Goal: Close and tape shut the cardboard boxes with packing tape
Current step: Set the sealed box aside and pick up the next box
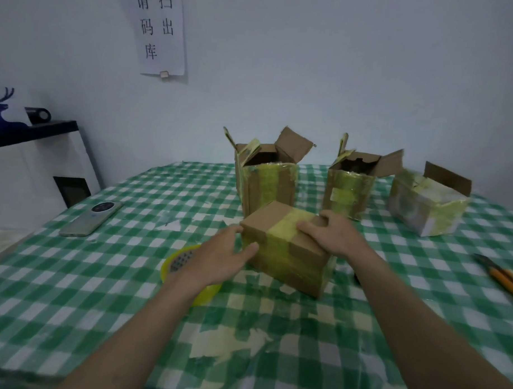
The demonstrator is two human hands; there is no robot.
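The taped box (285,247) is pressed by straight, relaxed fingers of both hands — left hand (218,257), right hand (332,234) — so unrubbed tape edges could lift

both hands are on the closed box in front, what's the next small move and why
Probably slide the taped box aside and pull one open box forward. The near box's flaps are down under a yellow tape strip, with the right hand on top and the left hand at its side, while three boxes behind still have raised flaps. The tape roll lies under the left wrist.
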